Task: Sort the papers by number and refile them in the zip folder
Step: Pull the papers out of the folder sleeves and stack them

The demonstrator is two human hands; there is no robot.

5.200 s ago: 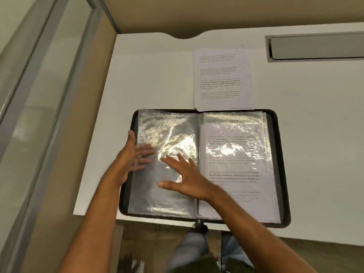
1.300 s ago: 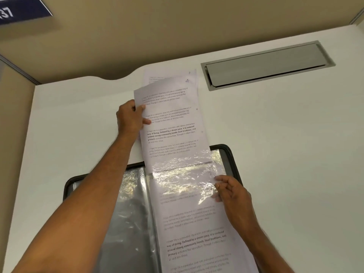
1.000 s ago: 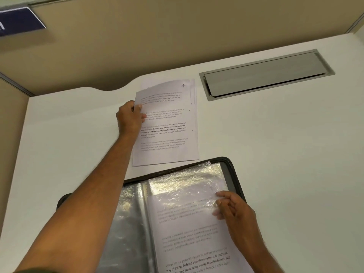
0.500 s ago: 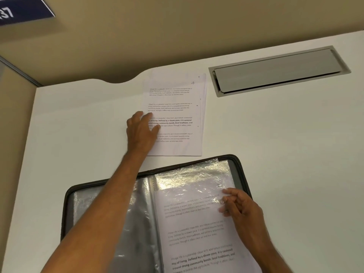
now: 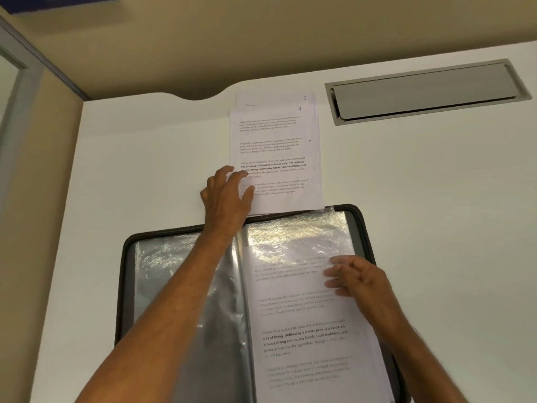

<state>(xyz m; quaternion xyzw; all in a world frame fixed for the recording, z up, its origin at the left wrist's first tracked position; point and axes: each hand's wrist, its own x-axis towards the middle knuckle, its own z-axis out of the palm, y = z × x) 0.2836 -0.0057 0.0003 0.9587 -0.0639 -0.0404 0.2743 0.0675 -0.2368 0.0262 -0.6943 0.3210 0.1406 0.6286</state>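
On the bench (image 5: 406, 199), just beyond the open zip folder (image 5: 359, 219), lies the loose stack of papers (image 5: 279, 132), top sheet marked 4. They look thin, light and floppy, apt to slide on each other; best lifted by a free corner or edge. The left hand (image 5: 228, 196) rests flat on the stack's near left corner, fingers spread, gripping nothing. The right hand (image 5: 356, 276) touches the glossy, crinkled sleeve (image 5: 296, 237), still holding a page, with relaxed fingers.
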